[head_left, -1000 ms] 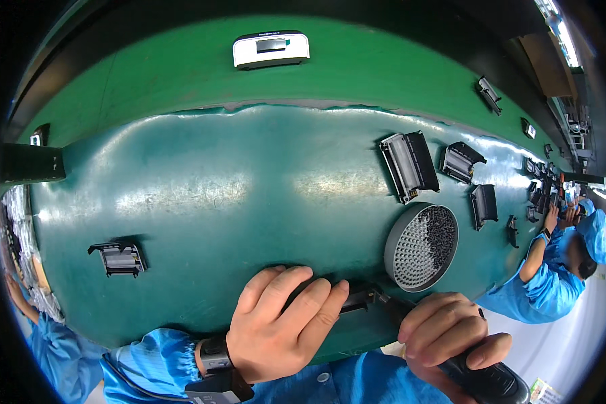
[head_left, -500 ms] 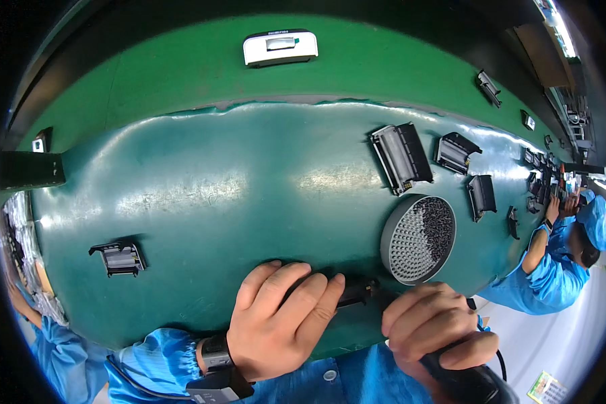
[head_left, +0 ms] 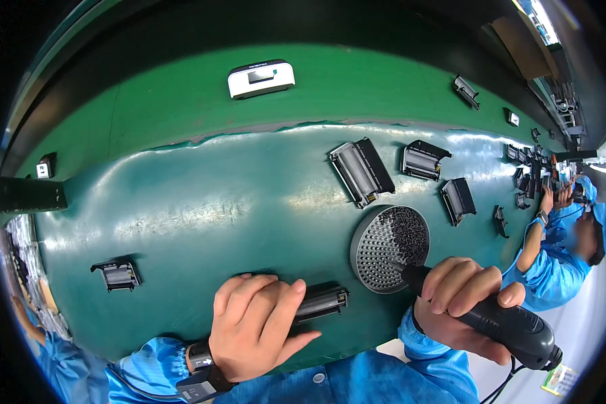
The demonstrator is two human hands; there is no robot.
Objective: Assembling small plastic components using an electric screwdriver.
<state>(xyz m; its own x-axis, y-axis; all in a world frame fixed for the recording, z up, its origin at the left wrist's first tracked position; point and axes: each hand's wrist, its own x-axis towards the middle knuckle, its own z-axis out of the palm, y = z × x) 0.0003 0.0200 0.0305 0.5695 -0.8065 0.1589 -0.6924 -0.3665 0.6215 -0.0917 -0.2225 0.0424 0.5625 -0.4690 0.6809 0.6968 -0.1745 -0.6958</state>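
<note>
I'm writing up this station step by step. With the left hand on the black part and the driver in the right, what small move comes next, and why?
Probably swing the driver's tip left and down onto the black part. The right hand has the driver's tip over the round grey screw tray, while the left hand pins the part flat at the belt's near edge, its right end exposed.

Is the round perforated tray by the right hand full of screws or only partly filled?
Partly filled. Small dark pieces cover only the upper right part of the round perforated tray; the remaining holes look bare grey. Whether they are screws cannot be told.
</note>
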